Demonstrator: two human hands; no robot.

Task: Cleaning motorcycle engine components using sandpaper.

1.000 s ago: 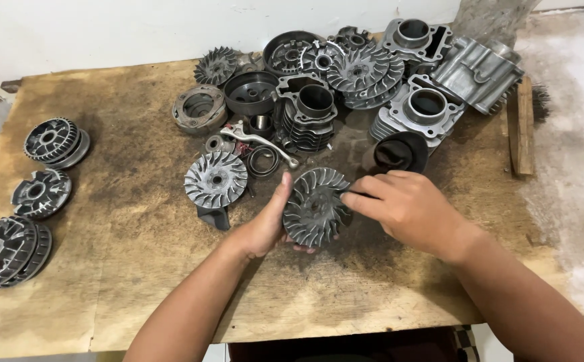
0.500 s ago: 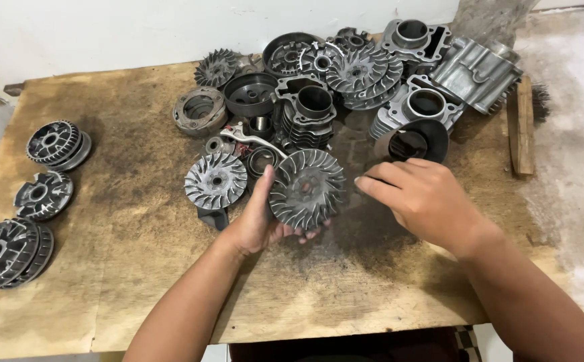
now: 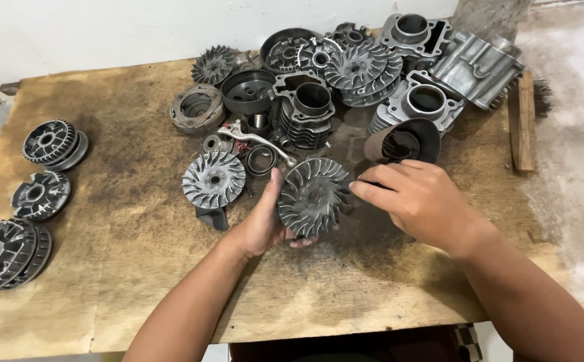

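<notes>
Finned pulley disc (image 3: 313, 196) held on edge above the wooden tabletop (image 3: 124, 221), vaned face tilted up toward the camera.
Round part, no long axis as such; bore axis points up and toward the viewer. Dull grey cast metal, curved radial fins around a central hub, grimy. Left hand (image 3: 265, 224) cups it from the left and underneath: thumb up along the left rim, fingertips curled under the bottom edge. Right hand (image 3: 416, 201) sits just right of the disc, fingers loosely bent, fingertips at the right rim; contact unclear. Similar finned disc (image 3: 213, 179) lies flat just left. Ribbed cylinder barrel (image 3: 308, 115) and more dark castings are piled behind; darker discs (image 3: 40, 194) lie well apart at the left edge.
</notes>
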